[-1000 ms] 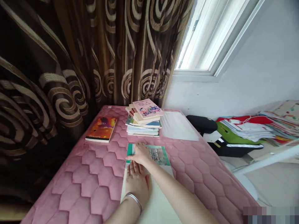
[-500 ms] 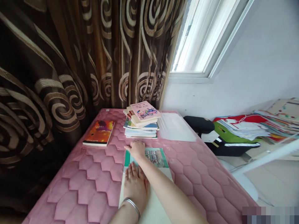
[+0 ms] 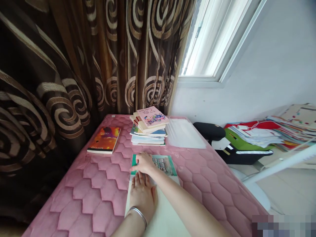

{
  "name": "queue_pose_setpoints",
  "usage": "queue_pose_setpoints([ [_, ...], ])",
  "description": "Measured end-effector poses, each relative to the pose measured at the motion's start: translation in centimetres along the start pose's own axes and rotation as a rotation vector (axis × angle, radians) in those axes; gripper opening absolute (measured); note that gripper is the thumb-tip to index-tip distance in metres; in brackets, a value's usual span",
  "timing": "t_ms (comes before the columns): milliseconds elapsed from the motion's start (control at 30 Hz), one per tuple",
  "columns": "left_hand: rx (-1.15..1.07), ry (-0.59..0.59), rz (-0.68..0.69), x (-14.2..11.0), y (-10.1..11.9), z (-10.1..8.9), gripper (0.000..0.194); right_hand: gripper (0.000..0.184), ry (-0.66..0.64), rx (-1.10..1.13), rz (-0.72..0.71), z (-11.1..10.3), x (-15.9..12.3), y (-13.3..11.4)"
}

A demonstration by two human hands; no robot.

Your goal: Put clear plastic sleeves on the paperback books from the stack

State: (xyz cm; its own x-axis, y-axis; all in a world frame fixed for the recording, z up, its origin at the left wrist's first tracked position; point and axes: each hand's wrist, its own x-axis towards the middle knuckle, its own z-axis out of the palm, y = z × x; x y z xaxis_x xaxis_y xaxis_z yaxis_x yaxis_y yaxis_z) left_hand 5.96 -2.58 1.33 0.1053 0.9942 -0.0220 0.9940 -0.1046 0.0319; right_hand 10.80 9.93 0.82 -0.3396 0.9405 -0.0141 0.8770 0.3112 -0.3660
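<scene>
As I watched through the head camera, a green-bordered book lay flat toward the middle of the pink quilted surface, its top short of the far edge. A pale sheet covered its lower part and ran out of view at the bottom; I couldn't tell whether the two were joined. I saw the left hand, a silver bracelet at its wrist, resting on the pale sheet with fingers straight and gripping nothing. Just beyond, the right hand lay across the green border, thumb out to the left, and I couldn't tell whether its fingers gripped anything. Near the far edge I had a stack of books, its pink top volume askew. An orange book lay near the left edge, while translucent sheets lay toward the far right corner. Off the right edge were loose papers on a green item. Behind the far edge hung a brown curtain with swirls, beside a window.
</scene>
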Motion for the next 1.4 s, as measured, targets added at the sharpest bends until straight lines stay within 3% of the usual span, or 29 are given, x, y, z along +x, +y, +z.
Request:
queue_pose_setpoints([
  [300,-0.03,-0.031,0.007,0.0,-0.2,0.4,0.054,0.05,0.09,-0.09,0.146,-0.1,4.0,0.2],
  [467,-0.026,-0.019,0.012,0.0,-0.3,0.3,0.054,0.046,0.114,-0.088,0.12,-0.1,3.8,-0.2],
  [567,-0.017,-0.004,0.013,0.0,-0.3,0.4,0.055,0.032,0.112,-0.064,0.046,-0.5,2.6,0.3],
  [667,-0.009,-0.001,0.011,0.0,-0.3,0.4,0.055,0.022,0.102,-0.041,-0.01,-1.6,0.3,2.3],
  [900,0.006,-0.031,0.006,0.0,-0.2,-0.1,0.054,0.035,0.125,-0.058,-0.013,-3.9,-8.7,11.2],
  [1000,0.02,-0.021,-0.009,-0.1,0.0,-0.1,0.053,0.038,0.126,-0.071,0.053,-3.7,-11.2,13.4],
  [1200,0.041,-0.043,-0.058,0.2,1.7,0.4,0.055,0.039,0.144,-0.033,0.036,-3.5,-11.6,13.9],
  [1400,-0.061,-0.135,0.165,1.5,6.1,-0.3,0.056,0.043,0.168,-0.056,0.053,-3.4,-11.4,14.1],
])
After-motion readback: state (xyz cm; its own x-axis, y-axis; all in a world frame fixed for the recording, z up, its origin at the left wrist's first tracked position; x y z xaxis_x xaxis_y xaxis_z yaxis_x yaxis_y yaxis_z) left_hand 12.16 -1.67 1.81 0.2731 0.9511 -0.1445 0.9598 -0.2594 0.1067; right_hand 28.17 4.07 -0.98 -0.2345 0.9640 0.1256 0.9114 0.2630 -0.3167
